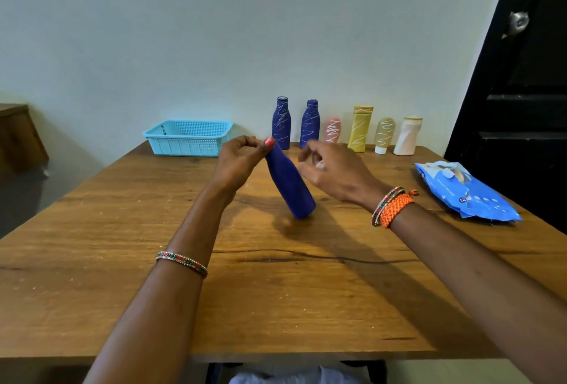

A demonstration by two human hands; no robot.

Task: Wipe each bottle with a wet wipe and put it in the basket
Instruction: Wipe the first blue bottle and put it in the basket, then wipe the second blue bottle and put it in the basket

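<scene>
The left hand [237, 158] has its fingers curled, and its thumb and fingertips pinch the narrow neck of a plain dark blue plastic bottle [290, 185]. The right hand [333, 172] hovers just beside that bottle at its 3 o'clock, fingers loosely bent and blurred, holding nothing that can be made out; whether it touches the bottle cannot be told.

The held bottle sits near the middle of the brown wooden table [122, 276], tilted, with its base at the 5 o'clock end resting on or just above the wood and its neck leaning toward 11 o'clock.

At 10 o'clock from it, near the table's far edge, stands a light blue perforated plastic basket [188, 137]; no bottle shows inside it.

Along the far edge at 12 to 2 o'clock stand two upright dark blue bottles with white scribbles [281, 123], a pink scribbled tube [332, 129], a yellow scribbled tube [360, 129], a pale olive scribbled tube [384, 135] and a white bottle [407, 136].

At 3 o'clock lies a blue soft pack of wet wipes [466, 190].
</scene>
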